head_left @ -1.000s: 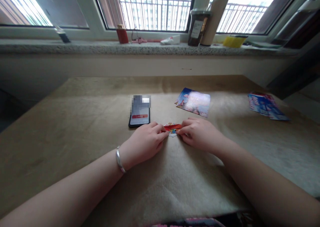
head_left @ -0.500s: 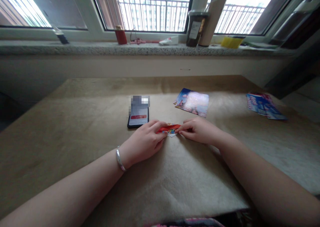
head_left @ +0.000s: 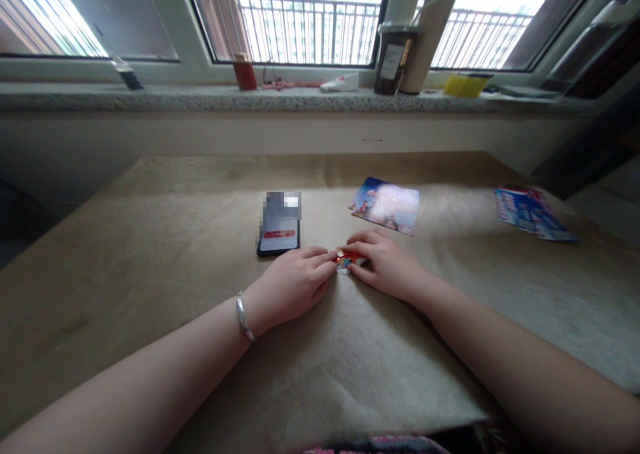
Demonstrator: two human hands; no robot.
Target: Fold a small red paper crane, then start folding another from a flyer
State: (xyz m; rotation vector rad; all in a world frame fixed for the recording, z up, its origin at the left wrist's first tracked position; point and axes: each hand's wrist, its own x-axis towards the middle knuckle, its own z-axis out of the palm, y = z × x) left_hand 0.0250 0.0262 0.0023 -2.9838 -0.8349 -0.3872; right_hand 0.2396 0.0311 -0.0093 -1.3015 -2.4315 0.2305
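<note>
A small piece of folded paper, red with a colourful print and a pale point at its near edge, lies on the table between my hands. My left hand, with a silver bangle on the wrist, presses its closed fingers on the paper's left end. Over the right end, my right hand has its fingers bent, thumb at the near side and fingertips at the far side, gripping the paper. Both hands hide much of it. Just beyond my left hand lies a phone with a lit, partly blurred screen.
Blue printed sheets lie beyond my right hand, and more printed sheets lie at the table's right. The brown table meets a wall under a stone windowsill holding a jar, a red container and a yellow item.
My right hand has shifted, its fingers now reaching across more of the paper. Less of the red strip shows between the hands. My left hand stays at the left end.
</note>
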